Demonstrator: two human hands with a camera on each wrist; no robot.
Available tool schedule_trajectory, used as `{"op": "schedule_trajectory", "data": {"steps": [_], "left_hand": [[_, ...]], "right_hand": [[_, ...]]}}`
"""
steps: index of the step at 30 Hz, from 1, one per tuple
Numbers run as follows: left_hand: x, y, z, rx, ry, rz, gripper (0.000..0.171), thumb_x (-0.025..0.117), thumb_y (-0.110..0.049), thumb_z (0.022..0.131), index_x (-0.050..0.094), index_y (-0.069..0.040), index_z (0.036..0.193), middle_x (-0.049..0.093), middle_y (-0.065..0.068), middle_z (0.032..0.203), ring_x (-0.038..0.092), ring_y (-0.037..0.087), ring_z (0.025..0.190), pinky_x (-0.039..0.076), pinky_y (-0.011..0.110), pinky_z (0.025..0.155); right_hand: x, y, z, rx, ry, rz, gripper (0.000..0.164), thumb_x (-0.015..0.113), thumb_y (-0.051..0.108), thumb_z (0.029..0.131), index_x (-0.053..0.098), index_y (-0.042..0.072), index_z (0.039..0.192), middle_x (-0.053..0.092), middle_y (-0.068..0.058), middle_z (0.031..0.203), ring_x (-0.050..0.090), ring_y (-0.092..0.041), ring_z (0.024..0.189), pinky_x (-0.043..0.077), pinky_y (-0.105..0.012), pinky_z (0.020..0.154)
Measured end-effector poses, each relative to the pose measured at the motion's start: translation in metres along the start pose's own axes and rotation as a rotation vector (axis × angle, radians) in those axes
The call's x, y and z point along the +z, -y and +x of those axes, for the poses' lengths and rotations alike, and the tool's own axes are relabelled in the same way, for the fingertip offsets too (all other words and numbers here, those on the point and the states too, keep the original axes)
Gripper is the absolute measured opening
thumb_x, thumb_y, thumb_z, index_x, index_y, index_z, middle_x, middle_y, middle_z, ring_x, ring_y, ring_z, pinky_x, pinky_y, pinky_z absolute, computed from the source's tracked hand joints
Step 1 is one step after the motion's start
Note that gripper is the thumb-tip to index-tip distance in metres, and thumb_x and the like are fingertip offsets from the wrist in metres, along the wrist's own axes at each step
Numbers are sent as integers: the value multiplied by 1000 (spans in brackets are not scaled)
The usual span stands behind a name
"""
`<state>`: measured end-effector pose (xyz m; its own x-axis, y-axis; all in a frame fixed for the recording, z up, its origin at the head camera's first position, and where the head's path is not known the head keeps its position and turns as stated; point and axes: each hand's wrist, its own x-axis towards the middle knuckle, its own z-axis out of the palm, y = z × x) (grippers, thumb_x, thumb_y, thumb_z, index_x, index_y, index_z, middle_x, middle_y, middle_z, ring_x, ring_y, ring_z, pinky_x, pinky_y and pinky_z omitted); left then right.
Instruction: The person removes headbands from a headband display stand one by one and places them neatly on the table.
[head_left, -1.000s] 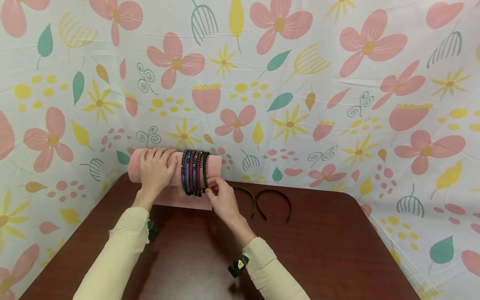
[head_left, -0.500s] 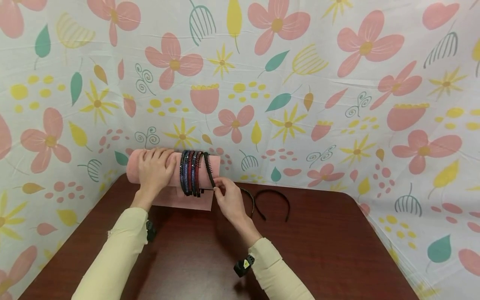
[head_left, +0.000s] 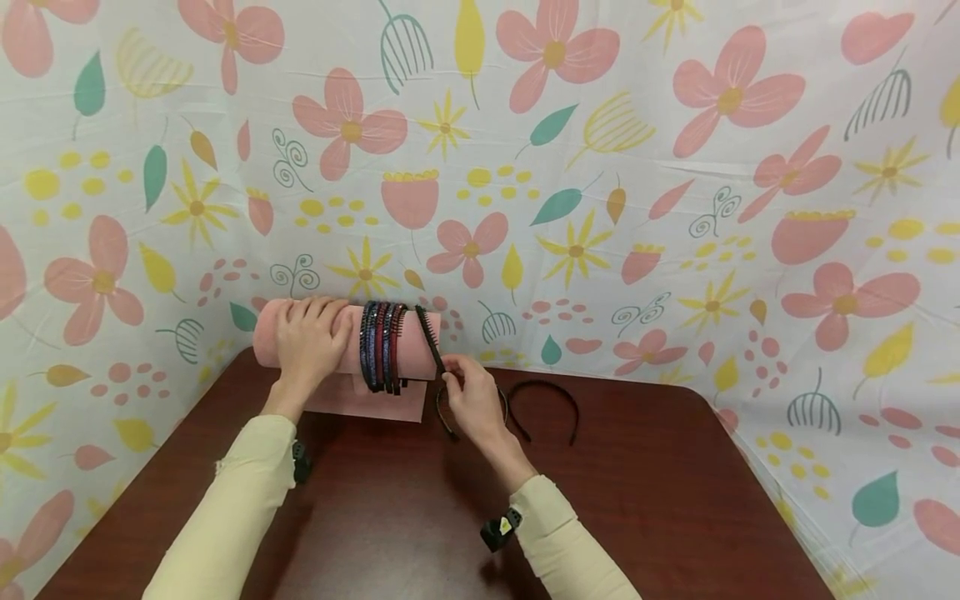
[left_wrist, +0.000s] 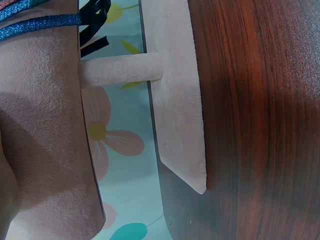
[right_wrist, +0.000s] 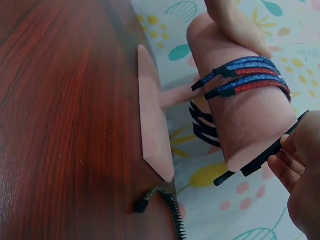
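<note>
My left hand [head_left: 311, 342] lies over the left part of a pink, padded headband stand [head_left: 417, 350], its fingers curved round the roll. Several blue and red headbands [head_left: 382, 346] sit around the middle of that roll. With finger and thumb, my right hand [head_left: 477, 402] pinches one end of a black toothed headband [head_left: 429, 332]. This headband slants at the roll's right end, and in the right wrist view its black ends [right_wrist: 252, 166] reach past the end face. The left wrist view catches only an edge of the left hand [left_wrist: 7, 185] beside the roll.
On the dark wooden table [head_left: 637, 500] lies another black headband [head_left: 545, 383], right of the stand. A toothed headband [head_left: 444, 417] lies partly behind my right hand. The stand's flat pink base [head_left: 375, 407] rests near the flowered cloth [head_left: 600, 167] at the back.
My right hand has moved right, drawing the black headband away from the other bands to the roll's right end. The left hand has stayed on the roll.
</note>
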<state>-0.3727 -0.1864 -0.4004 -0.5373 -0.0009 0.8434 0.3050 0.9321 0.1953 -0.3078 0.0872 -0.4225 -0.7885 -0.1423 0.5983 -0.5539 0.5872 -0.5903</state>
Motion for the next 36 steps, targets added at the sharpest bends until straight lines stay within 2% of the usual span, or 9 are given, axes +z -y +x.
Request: {"op": "schedule_trajectory", "data": {"steps": [9,18,24,36], "left_hand": [[0,0,1,-2,-2,1,40,49,-41,97,73,-12,112,70,12,114,59,35,113,31,57,108],[1,0,0,5,-16,-5,40,48,-41,98,74,-13,111,71,11,113,59,34,111,32,56,108],[0,-1,0,-6,-2,-19,39,49,-41,98,74,-13,112,71,11,113,59,34,112,31,56,108],[0,-2,0,-11,-2,-29,41,48,-42,98,73,-13,112,71,11,112,58,35,112,31,56,108]], "right_hand": [[-12,-11,-1,-16,-52,7,25,66,1,91,67,4,116,71,-11,104,68,-22,92,56,-35,76],[-27,-25,-10,53,-38,29,25,66,3,92,67,6,117,69,-9,105,67,-21,92,56,-35,79],[-37,-37,-17,107,-35,39,26,65,3,93,67,9,118,68,-8,105,66,-20,91,56,-36,78],[-63,-67,-34,120,-71,-20,27,64,1,92,66,9,118,67,-6,105,66,-18,88,55,-31,73]]}}
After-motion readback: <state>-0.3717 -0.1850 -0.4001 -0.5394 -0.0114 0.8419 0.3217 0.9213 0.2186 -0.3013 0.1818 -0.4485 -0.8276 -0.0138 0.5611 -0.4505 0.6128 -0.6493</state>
